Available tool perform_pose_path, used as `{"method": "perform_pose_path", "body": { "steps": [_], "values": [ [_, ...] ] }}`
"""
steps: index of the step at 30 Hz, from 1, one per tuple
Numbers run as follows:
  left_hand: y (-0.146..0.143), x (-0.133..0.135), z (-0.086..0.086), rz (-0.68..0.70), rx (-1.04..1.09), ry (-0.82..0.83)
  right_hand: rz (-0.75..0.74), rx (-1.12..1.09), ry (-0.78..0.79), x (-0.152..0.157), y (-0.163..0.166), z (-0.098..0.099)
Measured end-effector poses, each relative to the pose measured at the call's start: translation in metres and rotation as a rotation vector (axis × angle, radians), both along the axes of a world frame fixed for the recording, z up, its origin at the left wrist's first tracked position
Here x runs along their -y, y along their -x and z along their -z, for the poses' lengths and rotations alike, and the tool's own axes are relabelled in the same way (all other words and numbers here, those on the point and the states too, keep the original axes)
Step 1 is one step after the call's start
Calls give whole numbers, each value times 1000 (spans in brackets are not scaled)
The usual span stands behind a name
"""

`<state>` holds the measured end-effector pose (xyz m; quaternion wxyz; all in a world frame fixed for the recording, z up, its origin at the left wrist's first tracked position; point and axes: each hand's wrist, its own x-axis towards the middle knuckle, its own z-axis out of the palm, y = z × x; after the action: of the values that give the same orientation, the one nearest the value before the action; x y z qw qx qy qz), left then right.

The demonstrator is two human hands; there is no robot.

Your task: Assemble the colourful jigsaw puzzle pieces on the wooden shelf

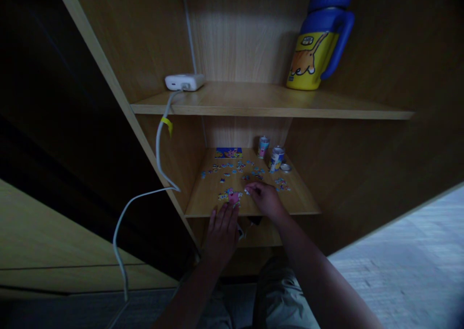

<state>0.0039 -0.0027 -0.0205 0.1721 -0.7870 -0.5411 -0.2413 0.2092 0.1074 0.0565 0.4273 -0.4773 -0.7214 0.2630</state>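
Observation:
On the lower shelf lies a partly joined jigsaw puzzle [234,196] with a pink figure on it. My left hand [222,226] rests flat at the shelf's front edge, fingers stretched out and fingertips at the puzzle's near side. Just right of the joined part, my right hand [264,197] pinches a small puzzle piece [247,191] between thumb and fingers. Loose puzzle pieces [227,165] are scattered behind, and another group of pieces [282,184] lies to the right. A picture card [228,152] with a blue and pink print lies at the back.
Two printed cans [263,147] stand at the back right, a round lid [285,167] beside them. Above is an upper shelf [246,99] with a white charger [184,82] and a blue-yellow bottle [314,49]. A white cable [157,145] hangs down at the left.

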Motion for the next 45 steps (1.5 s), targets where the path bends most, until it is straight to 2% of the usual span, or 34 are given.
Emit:
{"method": "perform_pose_path", "body": {
  "steps": [10, 19, 45],
  "values": [
    [0, 0, 0, 4, 22, 11, -24, -8, 41, -1, -2, 3],
    [0, 1, -1, -15, -8, 27, -122, -25, 61, 2, -1, 0],
    [0, -1, 4, -10, -8, -2, -166, 19, 51, 4, 7, 0]
  ]
}}
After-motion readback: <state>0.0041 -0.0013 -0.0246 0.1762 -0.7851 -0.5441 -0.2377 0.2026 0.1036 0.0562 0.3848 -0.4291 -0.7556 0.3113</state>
